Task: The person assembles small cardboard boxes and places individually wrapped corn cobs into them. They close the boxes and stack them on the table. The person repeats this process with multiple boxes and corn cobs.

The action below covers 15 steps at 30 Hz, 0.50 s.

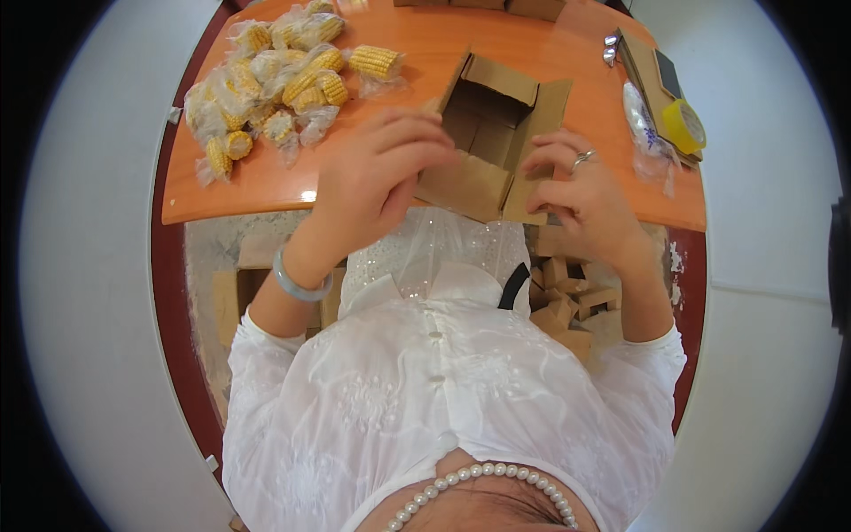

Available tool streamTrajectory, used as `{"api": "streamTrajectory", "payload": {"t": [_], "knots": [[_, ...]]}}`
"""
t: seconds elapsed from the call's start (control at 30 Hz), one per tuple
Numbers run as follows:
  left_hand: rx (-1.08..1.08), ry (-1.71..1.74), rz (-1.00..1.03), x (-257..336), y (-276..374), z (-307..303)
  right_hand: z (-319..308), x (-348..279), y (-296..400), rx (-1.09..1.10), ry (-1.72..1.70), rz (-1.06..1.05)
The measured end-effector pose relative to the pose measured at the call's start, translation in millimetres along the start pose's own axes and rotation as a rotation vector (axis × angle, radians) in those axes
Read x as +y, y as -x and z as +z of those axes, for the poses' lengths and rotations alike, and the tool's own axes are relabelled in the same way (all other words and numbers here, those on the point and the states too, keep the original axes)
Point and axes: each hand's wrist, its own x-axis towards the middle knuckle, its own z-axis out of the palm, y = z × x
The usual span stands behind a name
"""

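Before me on the orange table stands a small cardboard box [475, 176], its top flaps folded outward and its inside in view. My left hand [389, 169] is at the box's left side with bent fingers; it covers most of the left flap, and whether it pinches the cardboard is hidden. On the other side my right hand [575, 183], with a ring on one finger, has its fingers curled on the right flap. Left of the box lies a pile of corn cob pieces [309, 86] in clear plastic bags. One bagged corn piece [375, 61] lies apart from it, nearer the box.
At the right of the table [266, 193] are flat cardboard [641, 73], a dark flat object [668, 73], a yellow tape roll [685, 126], a plastic packet [641, 126] and glasses [609, 50]. More cardboard boxes [479, 3] stand along the far edge. Below are several small boxes [565, 299].
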Motion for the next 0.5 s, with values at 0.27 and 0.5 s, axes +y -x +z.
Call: {"api": "streamTrajectory", "payload": {"t": [0.27, 0.5], "knots": [[-0.264, -0.062, 0.241, -79.6, -64.2, 38.0, -9.4, 48.1, 33.6, 0.119, -0.17, 0.172], [-0.55, -0.024, 0.07, -75.6, -40.7, 32.2, -22.9, 95.3, 51.5, 0.014, 0.273, 0.254]]}}
